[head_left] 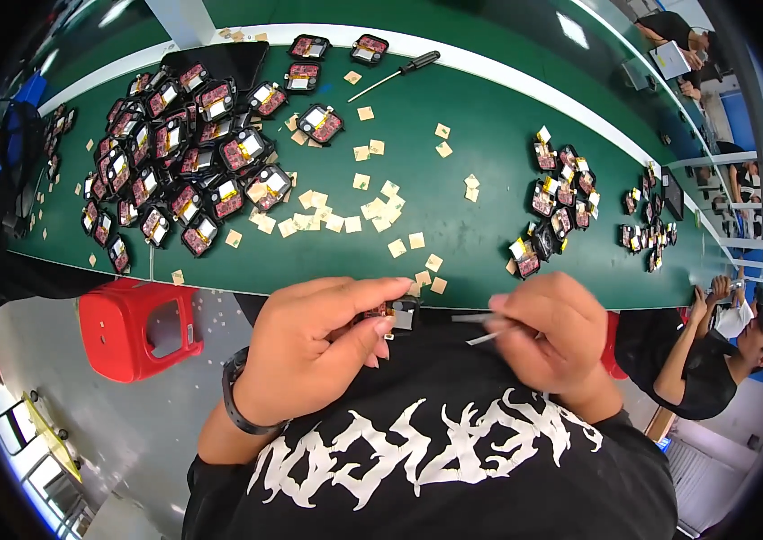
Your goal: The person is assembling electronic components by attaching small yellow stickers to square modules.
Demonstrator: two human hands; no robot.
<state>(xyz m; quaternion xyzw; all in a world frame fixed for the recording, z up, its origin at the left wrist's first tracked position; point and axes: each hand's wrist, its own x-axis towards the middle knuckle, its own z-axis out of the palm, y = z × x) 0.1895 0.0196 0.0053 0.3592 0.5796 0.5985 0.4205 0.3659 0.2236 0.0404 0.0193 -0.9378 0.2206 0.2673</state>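
My left hand (323, 346), with a dark band round its wrist, is closed on a small black-cased electronic module (406, 315) at the table's front edge. A red circuit board and a grey patch show on it; my fingers cover the rest. To the right of it, my right hand (550, 328) is slightly blurred and pinches metal tweezers (480, 338). Their two tips point left toward the module, apart from it. Just beyond my left hand, several small beige square pads (424, 278) lie on the green table (480, 243).
A large heap of similar modules (170, 135) covers the table's left. Smaller clusters (563, 193) lie at the right. A screwdriver (395, 75) rests near the back edge. A red stool (125, 328) stands at lower left. Another person (714, 360) works at the far right.
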